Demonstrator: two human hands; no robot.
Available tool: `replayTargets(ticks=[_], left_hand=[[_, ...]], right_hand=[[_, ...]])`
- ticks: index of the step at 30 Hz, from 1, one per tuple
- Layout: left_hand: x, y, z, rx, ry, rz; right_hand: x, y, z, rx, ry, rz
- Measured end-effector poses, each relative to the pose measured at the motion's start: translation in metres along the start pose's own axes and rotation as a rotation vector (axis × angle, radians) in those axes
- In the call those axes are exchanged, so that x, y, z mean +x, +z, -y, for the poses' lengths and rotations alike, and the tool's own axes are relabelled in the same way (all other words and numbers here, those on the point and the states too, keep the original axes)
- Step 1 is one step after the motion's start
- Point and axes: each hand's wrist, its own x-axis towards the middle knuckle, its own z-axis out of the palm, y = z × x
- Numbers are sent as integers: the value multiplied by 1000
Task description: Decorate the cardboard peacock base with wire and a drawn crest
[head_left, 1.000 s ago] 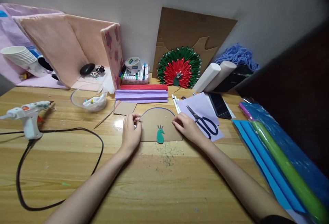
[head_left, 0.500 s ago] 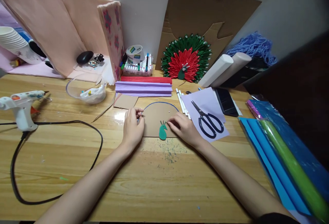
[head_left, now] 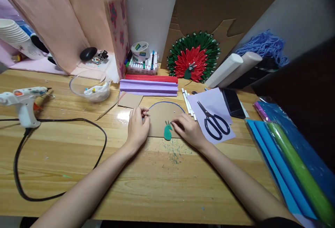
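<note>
A brown cardboard half-circle (head_left: 159,118) with a blue line along its curved top lies flat on the table. Near its straight lower edge sits a green peacock-body cutout (head_left: 168,132) with small dark crest strips on its head. My left hand (head_left: 138,125) is closed, fingers curled at the cardboard's left edge. My right hand (head_left: 188,128) rests over the right end, thumb and forefinger pinched together beside the cutout's crest. Whatever is between those fingertips is too small to make out. Black-handled scissors (head_left: 213,119) lie on lilac paper (head_left: 195,100) right of my right hand.
A glue gun (head_left: 26,104) with a looping black cord stands at left, near a clear bowl (head_left: 98,93). Behind are crepe paper strips (head_left: 149,87), markers (head_left: 141,68) and a red-green peacock craft (head_left: 192,60). A phone (head_left: 231,103) and wrapped paper rolls (head_left: 290,161) lie at right.
The view has tilted slightly, so things sit a little higher and further right. Both hands keep the same places against the cardboard, and the green cutout has not visibly moved on it.
</note>
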Motion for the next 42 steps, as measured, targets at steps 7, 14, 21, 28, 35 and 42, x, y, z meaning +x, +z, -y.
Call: replayTargets(ticks=[7,14,21,28,35,42], left_hand=[[0,0,0,-20,0,-1],[-1,0,0,-24,-7,-1],[-1,0,0,-26,-10,8],[-1,-1,-1,-27,-12,11],[-1,0,1,-12,1,10],[0,0,1,-8,1,5]], right_hand=[[-5,-4,-2,80,24,-60],[-11,-4,-5,99,-33,-61],[-10,-2,-6,34,-78,-26],[-11,-1,-8,34,-82,-17],[-10,0,-8,24,-95,-17],[-14,-1,-9,58,-54,-56]])
